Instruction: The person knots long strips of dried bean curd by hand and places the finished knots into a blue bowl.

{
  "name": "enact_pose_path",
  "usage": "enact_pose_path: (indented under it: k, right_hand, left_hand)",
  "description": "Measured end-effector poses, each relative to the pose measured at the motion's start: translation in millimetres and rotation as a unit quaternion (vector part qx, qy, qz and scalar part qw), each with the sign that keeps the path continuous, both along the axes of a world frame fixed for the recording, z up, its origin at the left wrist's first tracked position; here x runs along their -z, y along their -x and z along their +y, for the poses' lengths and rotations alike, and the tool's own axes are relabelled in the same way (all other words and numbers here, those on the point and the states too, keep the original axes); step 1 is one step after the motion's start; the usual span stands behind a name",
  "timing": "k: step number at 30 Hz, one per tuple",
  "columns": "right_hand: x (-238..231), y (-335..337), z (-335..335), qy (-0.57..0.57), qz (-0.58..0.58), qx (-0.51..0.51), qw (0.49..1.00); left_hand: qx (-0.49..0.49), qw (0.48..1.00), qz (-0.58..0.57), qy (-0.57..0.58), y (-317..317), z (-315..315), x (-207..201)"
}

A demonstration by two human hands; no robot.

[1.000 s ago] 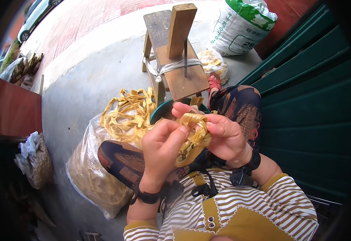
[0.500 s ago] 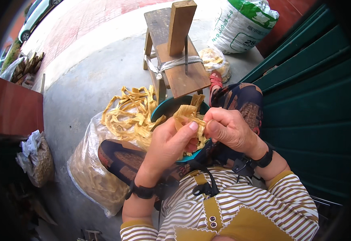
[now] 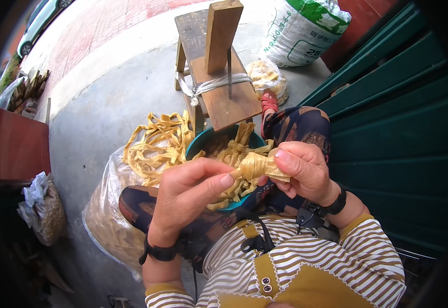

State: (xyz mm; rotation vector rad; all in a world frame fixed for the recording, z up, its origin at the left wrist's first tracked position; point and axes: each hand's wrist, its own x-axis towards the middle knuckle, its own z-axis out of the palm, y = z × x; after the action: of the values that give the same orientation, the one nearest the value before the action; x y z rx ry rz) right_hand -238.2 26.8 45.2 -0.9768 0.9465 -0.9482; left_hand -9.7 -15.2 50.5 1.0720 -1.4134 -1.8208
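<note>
Between my two hands, over the teal basin [image 3: 192, 149], is a knotted yellow strip [image 3: 254, 166], flat and wrinkled like tofu skin. My left hand [image 3: 187, 191] pinches its narrow left end between thumb and forefinger. On the other side my right hand [image 3: 307, 172] grips the wide right end, thumb on top and fingers curled beneath. Several yellow pieces [image 3: 232, 150] lie heaped in the basin, partly hidden by my hands. Long loose yellow strips [image 3: 163, 137] are piled to the left of the basin, on top of a large clear plastic bag [image 3: 108, 205].
A wooden bench [image 3: 224, 105] with an upright post stands just beyond the basin. Behind it are a small plastic bag [image 3: 267, 77] of yellow pieces and a white-green sack [image 3: 306, 36]. A dark green slatted wall [image 3: 388, 133] runs along the right. Another filled bag [image 3: 47, 210] sits at far left.
The strip, loosely looped before, is now a tight knot. My hands have moved apart, the left one leftward and down, each on one end of it.
</note>
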Motion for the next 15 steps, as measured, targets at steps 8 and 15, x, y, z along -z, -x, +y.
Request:
enact_pose_path:
  k: [8,15]
  right_hand:
    - [9.8,21.5,-16.5,0.081,0.2,-0.083,0.973]
    - [-15.5,8.1,-47.5,0.021,0.127,-0.26,0.957]
  left_hand:
    - [-0.024,0.991,-0.056,0.123,-5.3,-1.4,13.6]
    - [0.047,0.916,-0.091,0.387,12.2,-8.7,-1.3]
